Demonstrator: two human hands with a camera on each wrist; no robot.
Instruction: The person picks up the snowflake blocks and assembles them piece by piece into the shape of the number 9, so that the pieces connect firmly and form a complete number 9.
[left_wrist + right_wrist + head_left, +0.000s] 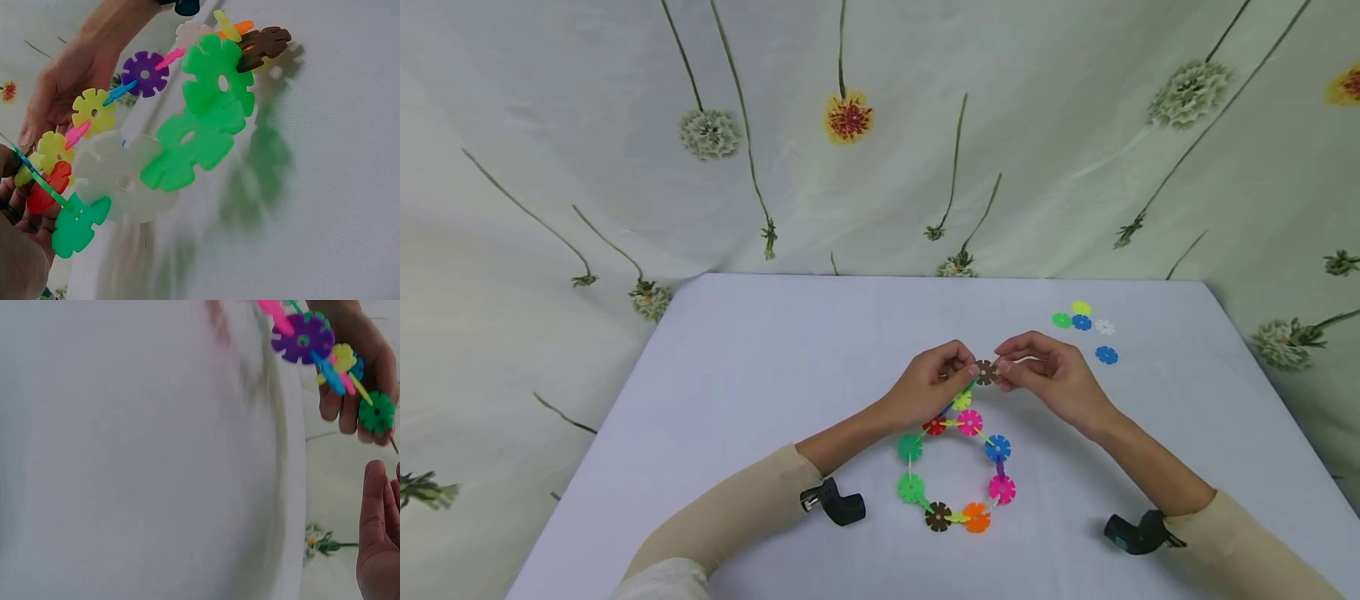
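A ring of linked, notched plastic flower discs rises from the white table, with pink (970, 422), blue (997, 448) and orange (977, 517) discs among them. Above the ring, a short linked run leads up to a brown disc (986, 372). My left hand (928, 387) pinches a green disc (377, 411) at the upper end of this run. From the other side, my right hand (1060, 379) pinches the brown disc's right edge between thumb and fingers. Its fingertips partly hide that edge. In the left wrist view, a large white disc (125, 183) hangs close to the camera.
Loose discs lie at the table's back right: yellow (1081, 308), green (1062, 321), white (1104, 327) and two blue ones, the nearer blue disc (1107, 355) apart from the rest. Behind the table (775, 333) hangs a flower-print cloth (910, 167).
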